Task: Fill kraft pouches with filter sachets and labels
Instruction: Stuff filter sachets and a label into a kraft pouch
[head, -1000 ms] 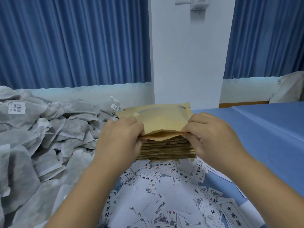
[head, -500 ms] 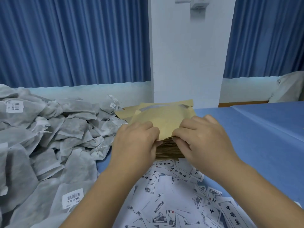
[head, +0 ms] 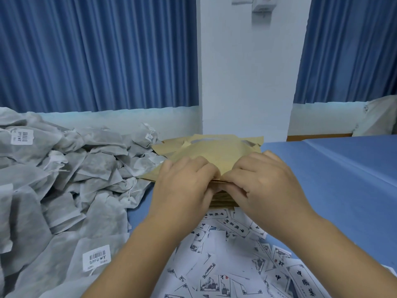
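A stack of kraft pouches (head: pixel 223 198) sits at the middle of the blue table. Its top kraft pouch (head: pixel 214 151) is lifted and skewed to the left. My left hand (head: pixel 184 186) and my right hand (head: pixel 264 181) are side by side at the pouch's near edge, and their fingertips pinch it. A big heap of grey filter sachets (head: pixel 64 190) covers the left side, some with barcode stickers. White printed labels (head: pixel 232 265) lie scattered in front of the stack, under my forearms.
The blue table cloth (head: pixel 343 190) stretches to the right of the stack. A white pillar (head: pixel 247 82) and blue curtains (head: pixel 96 52) stand behind the table. A pale bundle (head: pixel 380 117) lies at the far right edge.
Both hands have drawn together at the middle of the pouch's near edge. The top pouch has turned and slid leftward over the stack.
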The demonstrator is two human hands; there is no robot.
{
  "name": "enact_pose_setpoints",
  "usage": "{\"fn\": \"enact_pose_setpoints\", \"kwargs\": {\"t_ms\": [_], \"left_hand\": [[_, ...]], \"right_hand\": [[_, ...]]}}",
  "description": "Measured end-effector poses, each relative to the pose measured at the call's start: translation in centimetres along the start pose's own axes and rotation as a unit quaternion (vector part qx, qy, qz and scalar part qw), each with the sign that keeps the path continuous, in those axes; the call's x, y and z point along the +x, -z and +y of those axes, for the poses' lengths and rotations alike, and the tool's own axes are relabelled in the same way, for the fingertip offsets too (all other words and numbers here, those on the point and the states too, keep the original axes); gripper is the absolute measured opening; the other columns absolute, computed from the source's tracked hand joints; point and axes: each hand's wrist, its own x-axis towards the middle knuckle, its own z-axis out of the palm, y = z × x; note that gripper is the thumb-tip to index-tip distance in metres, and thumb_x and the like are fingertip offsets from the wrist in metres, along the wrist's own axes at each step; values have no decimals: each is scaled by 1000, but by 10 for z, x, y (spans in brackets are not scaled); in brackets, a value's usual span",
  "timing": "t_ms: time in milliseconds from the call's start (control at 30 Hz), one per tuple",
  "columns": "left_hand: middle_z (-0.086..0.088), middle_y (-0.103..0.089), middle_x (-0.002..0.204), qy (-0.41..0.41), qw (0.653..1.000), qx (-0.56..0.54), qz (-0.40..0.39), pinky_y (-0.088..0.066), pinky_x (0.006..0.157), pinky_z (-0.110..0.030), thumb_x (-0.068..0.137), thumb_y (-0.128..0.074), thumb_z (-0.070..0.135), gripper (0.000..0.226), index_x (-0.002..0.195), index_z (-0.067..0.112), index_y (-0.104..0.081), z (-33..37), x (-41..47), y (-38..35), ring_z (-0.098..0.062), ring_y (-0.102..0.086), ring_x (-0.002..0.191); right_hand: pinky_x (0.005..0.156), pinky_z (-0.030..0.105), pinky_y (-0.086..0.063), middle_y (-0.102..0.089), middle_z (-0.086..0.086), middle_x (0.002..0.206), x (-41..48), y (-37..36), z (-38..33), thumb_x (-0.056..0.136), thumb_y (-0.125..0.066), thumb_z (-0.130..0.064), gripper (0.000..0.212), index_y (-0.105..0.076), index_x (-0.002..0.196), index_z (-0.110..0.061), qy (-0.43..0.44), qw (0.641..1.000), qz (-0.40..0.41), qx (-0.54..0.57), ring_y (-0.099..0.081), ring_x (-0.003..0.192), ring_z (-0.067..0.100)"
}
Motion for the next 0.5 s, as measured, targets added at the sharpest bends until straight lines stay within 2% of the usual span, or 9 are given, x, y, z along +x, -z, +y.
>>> {"fn": "enact_pose_setpoints", "kwargs": {"t_ms": [33,133,267,367,433,500], "left_hand": [[6,-58,69,-13,1000,3,6,-41,58,-38,69,-63,16,3,70,19,-62,0,0,-1,-24,-55,66],[5,-54,62,-28,999,11,18,-38,54,-37,71,-53,16,12,62,18,-59,-2,-1,-1,-23,-52,59],[8,-63,74,-47,999,-4,26,-39,59,-37,78,-53,21,17,75,22,-70,-4,-2,0,-22,-56,66],[8,-64,73,-67,997,-10,44,-41,59,-40,79,-51,21,21,74,21,-71,-5,-1,-2,-23,-58,66],[5,-63,70,-62,996,-11,68,-41,57,-41,79,-50,20,23,72,20,-72,-7,-2,-5,-25,-58,64],[4,-64,72,-42,995,-20,94,-42,60,-41,83,-52,21,23,78,20,-75,-11,-4,-6,-25,-59,66]], "right_hand": [[57,32,-40,-57,-1,59,0,0,0,76,-70,-22,11,-70,66,-18,4,1000,-2,8,-53,58,24],[56,35,-44,-58,-1,60,-1,-2,-1,75,-72,-24,11,-69,66,-17,11,999,-16,31,-55,59,23],[59,35,-45,-60,-1,62,-1,-1,2,79,-68,-27,15,-71,69,-16,1,999,-14,51,-56,61,23],[64,34,-44,-61,-3,64,-1,1,4,82,-62,-38,24,-73,73,-19,10,996,-37,75,-57,65,21],[74,34,-43,-61,-7,68,0,3,3,82,-57,-49,31,-72,74,-23,-38,989,-48,138,-55,73,17],[84,28,-38,-60,-9,76,2,5,1,82,-51,-56,34,-69,73,-28,-172,960,-8,220,-52,84,11]]}}
